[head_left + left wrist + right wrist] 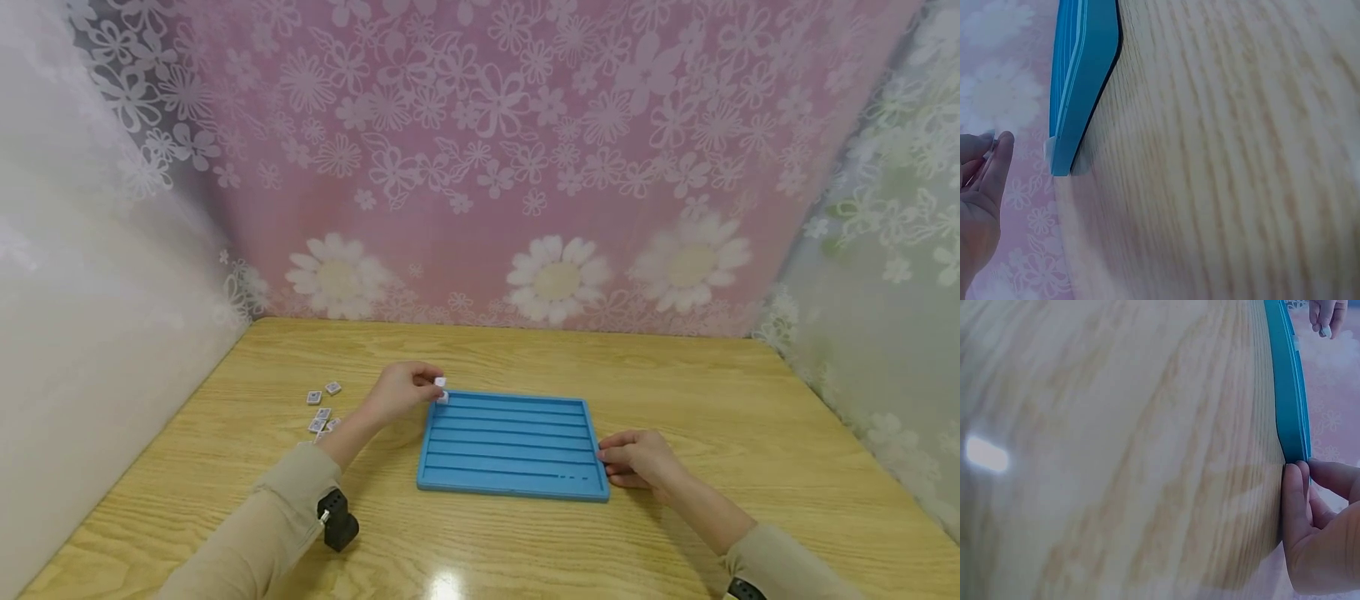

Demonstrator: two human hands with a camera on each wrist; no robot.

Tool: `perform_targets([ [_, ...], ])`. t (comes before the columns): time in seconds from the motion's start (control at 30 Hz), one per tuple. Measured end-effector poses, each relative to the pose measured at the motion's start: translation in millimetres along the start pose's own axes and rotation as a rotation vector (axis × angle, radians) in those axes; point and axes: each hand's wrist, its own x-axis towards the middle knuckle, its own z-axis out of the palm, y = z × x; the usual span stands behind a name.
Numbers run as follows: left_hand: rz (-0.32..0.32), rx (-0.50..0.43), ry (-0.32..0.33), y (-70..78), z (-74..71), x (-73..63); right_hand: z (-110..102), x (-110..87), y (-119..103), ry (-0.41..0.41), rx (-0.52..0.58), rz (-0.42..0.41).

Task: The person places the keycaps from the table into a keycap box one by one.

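A small white tile (440, 382) is pinched between the thumb and fingers of my left hand (403, 392), held just above the far left corner of a blue ridged tray (510, 492). Another white tile (442, 398) sits in that corner of the tray, right below the fingertips. At the tray's right side, my right hand (642, 460) grips the edge with thumb and fingers, as the right wrist view also shows. In the left wrist view the held tile is mostly hidden by the fingers.
Several white tiles with printed faces (314, 398) lie loose on the wooden table (675, 383) to the left, partly behind the left forearm. Long ridges divide the tray into rows. A pink flowered curtain (465, 250) hangs along the table's far edge.
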Motion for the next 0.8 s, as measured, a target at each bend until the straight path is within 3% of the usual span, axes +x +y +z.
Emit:
perform_targets([
  [0.13,0.017,0.108,0.004,2.3,2.1,3.1,0.3,-0.3,-1.3,0.003,-0.006,-0.001],
  [0.33,0.151,0.295,-0.021,4.1,6.1,9.6,0.7,0.0,-0.1,0.011,-0.002,0.015],
  [0.43,0.185,0.342,-0.029,3.0,9.2,13.7,0.6,-0.3,-0.3,0.013,-0.011,0.012],
  [0.7,0.146,0.376,-0.053,-3.9,14.7,19.7,2.1,0.6,0.1,0.037,-0.02,0.02],
  [0.8,0.159,0.385,-0.073,-6.2,15.7,20.4,2.4,1.0,-0.2,0.035,-0.018,0.017],
])
